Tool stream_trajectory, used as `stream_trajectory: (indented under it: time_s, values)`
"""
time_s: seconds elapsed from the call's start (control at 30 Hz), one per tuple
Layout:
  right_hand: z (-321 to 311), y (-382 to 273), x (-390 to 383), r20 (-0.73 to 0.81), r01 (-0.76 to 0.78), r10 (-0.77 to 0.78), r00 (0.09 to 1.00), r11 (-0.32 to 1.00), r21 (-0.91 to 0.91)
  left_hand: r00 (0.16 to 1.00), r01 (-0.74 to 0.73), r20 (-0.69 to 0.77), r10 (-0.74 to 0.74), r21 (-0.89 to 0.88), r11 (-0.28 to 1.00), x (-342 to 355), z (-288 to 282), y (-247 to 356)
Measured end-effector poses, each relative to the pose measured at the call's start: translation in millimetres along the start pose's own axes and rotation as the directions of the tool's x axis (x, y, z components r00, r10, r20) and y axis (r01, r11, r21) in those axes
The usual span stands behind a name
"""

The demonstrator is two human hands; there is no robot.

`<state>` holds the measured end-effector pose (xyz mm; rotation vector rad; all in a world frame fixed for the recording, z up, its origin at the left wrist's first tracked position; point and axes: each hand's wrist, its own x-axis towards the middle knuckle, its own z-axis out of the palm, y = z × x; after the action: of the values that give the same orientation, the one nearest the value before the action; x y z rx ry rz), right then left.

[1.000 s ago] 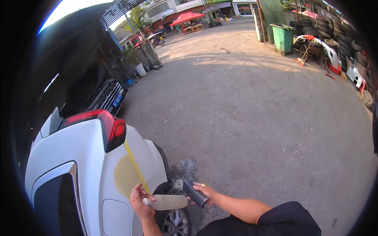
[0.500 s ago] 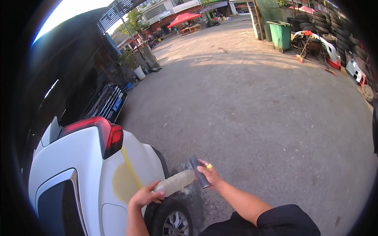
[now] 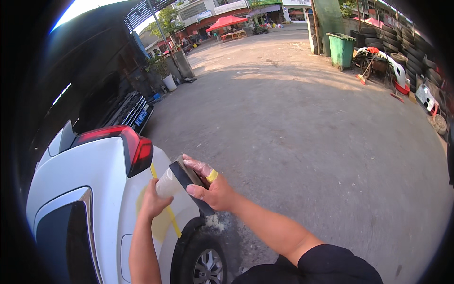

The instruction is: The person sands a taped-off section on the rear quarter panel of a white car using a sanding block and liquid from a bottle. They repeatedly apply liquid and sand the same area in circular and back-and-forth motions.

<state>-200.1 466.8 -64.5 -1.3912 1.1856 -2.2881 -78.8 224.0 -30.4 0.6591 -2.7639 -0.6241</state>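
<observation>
My left hand [image 3: 153, 201] is wrapped round a translucent plastic bottle [image 3: 166, 185] with a whitish look. Its far end is hidden behind a long dark grey sanding block [image 3: 191, 187], which my right hand [image 3: 215, 189] grips between thumb and fingers. Yellow tape [image 3: 212, 176] circles a finger of that hand, and the fingers look wet or whitish. Both hands are in front of the rear corner of a white car [image 3: 90, 161], just below its red tail light [image 3: 140, 151]. Behind my left forearm is a dull yellowish patch [image 3: 162, 225] on the panel, crossed by a yellow strip [image 3: 175, 224].
The car's rear wheel [image 3: 208, 265] is below my hands, with wet-looking dark ground beside it. A dark vehicle's grille [image 3: 137, 111] stands at the left. Further off are a white bucket [image 3: 169, 82], a green bin [image 3: 340, 49], stacked tyres [image 3: 390, 38] and a red canopy [image 3: 227, 22].
Both hands have moved left and upward, closer to the tail light. The bottle, earlier seen almost whole, is now partly behind the sanding block.
</observation>
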Motion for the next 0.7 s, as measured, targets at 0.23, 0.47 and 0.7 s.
stream_trajectory:
  time_s: [0.23, 0.47, 0.7]
  values:
    - [32.7, 81.3, -68.7, -0.092, -0.313, 0.330, 0.939, 0.936, 0.162, 0.973, -0.090, -0.226, -0.056, -0.589, 0.803, -39.5, -68.1, -116.2]
    - [99.6, 157.9, -167.9, -0.029, -0.667, 0.732, 0.681, 0.636, 0.389, 0.991, -0.131, -0.069, 0.113, -0.379, 0.916, -49.5, -119.8, -172.1]
    - [179.4, 235.0, -211.6, 0.062, -0.626, 0.623, 0.779, 0.779, 0.041, 0.984, -0.159, 0.023, 0.176, -0.331, 0.930, -64.1, -119.7, -205.2]
